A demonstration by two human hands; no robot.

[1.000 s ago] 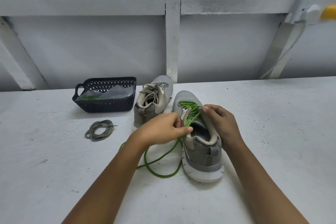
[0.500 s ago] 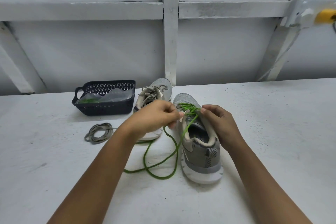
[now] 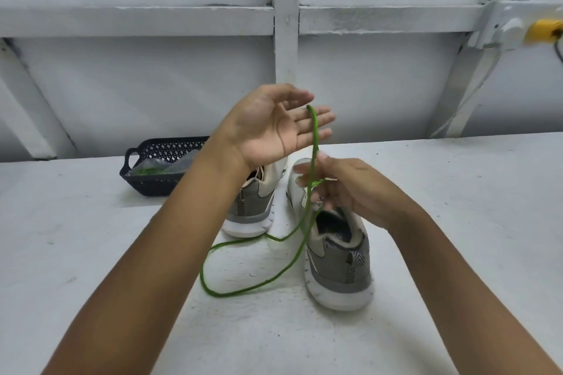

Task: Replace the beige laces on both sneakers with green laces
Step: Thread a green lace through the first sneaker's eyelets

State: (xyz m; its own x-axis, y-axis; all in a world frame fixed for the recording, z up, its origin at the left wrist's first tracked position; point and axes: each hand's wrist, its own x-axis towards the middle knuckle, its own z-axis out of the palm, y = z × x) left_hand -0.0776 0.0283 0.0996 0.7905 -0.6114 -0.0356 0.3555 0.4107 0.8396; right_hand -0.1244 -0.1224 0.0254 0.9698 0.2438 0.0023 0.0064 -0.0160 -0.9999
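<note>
Two grey-and-beige sneakers stand heel-toward-me on the white table. The right sneaker [image 3: 335, 256] carries a green lace [image 3: 306, 222] in its front eyelets. One strand rises straight up past my right hand [image 3: 356, 189], whose thumb and fingers close on it just above the shoe's tongue. The strand's tip reaches the straight, spread fingers of my raised left hand [image 3: 274, 128], palm facing me. The slack of the lace loops on the table left of this shoe. The left sneaker [image 3: 256, 207] sits behind my left wrist, with its lacing mostly hidden.
A dark perforated basket [image 3: 158, 149] holding a clear bag with green laces [image 3: 152, 169] sits at the back left of the table. A white wall with beams runs right behind the table.
My left hand has risen from the shoe's eyelets to well above the table and spread its fingers, drawing a lace strand upward. My right hand shifted onto that strand. The beige lace coil is now hidden.
</note>
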